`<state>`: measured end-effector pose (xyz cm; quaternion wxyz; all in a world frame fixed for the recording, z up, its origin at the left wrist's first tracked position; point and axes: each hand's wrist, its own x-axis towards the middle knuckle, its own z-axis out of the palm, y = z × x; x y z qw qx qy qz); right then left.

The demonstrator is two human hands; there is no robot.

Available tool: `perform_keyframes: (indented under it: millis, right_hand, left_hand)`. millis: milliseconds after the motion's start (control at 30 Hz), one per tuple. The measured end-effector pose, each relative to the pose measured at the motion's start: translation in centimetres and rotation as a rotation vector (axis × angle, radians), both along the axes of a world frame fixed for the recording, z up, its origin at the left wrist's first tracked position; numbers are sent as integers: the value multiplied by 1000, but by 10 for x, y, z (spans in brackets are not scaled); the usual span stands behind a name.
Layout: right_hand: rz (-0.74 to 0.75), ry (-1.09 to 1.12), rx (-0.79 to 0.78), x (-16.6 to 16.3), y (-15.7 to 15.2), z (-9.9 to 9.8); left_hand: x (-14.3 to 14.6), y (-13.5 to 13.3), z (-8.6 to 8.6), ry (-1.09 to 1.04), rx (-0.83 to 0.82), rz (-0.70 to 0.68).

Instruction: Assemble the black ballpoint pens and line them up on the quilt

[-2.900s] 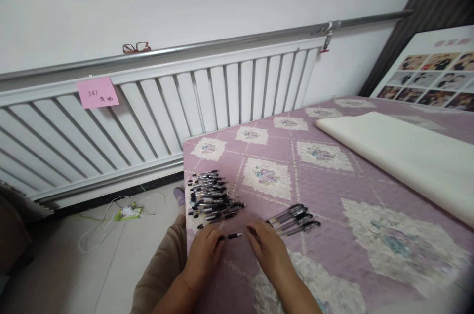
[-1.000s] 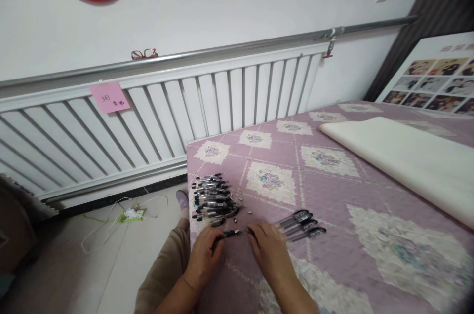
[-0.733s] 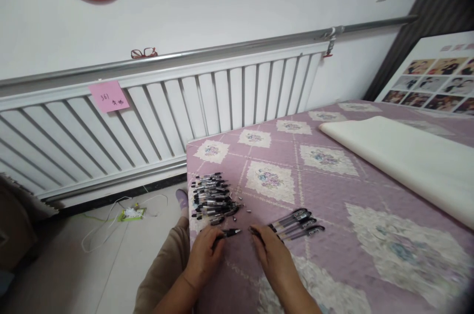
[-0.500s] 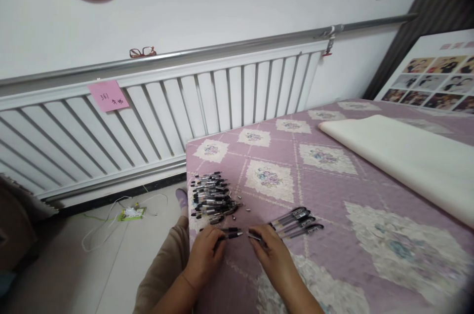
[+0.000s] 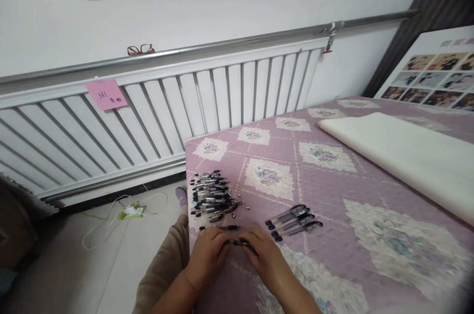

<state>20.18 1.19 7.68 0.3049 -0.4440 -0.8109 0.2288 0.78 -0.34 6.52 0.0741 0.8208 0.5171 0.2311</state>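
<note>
Low over the near part of the flowered cover, my left hand (image 5: 208, 255) is closed around a dark pen (image 5: 232, 242) that points right. My right hand (image 5: 263, 253) pinches a black pen cap (image 5: 243, 243) in line with it, the two parts touching or nearly so. The fingers hide much of both. Just beyond my hands lies a single pen (image 5: 225, 227). A pile of uncapped-looking pens (image 5: 212, 198) lies farther off, with small silver tips (image 5: 247, 208) scattered at its right. Several capped pens (image 5: 294, 222) lie right of my right hand.
A purple quilted cover (image 5: 229, 148) spreads over the bed-like surface. A folded cream sheet (image 5: 400, 156) lies at the right. Behind stands a white radiator (image 5: 222, 97) with a pink note (image 5: 106, 94). On the floor at left is a power strip (image 5: 131, 212) with cables.
My hands have come together, bringing the cap in my right hand to the pen's end. One pen by my left hand now lies apart on the cover.
</note>
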Motion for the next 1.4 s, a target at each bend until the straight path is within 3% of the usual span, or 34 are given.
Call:
perform_keyframes:
  millis: [233, 433, 600, 733, 1067, 1267, 1400]
  right_hand:
    - [7, -64, 15, -8, 0, -6]
    - [3, -227, 144, -13, -2, -15]
    - [-22, -345, 259, -21, -7, -21]
    - [-48, -361, 269, -17, -8, -20]
    - [-280, -280, 228, 48, -2, -2]
    - [-596, -372, 296, 107, 0, -10]
    - [-672, -456, 284, 124, 2, -18]
  left_hand:
    - [-1, 0, -3, 12, 31, -20]
    - [0, -2, -6, 37, 75, -52]
    - [-2, -5, -11, -61, 125, -48]
    - [-4, -7, -12, -94, 164, -77]
    - [-6, -4, -9, -73, 143, -57]
    - [-5, -4, -10, -55, 111, -36]
    - [-5, -4, -9, -47, 101, -41]
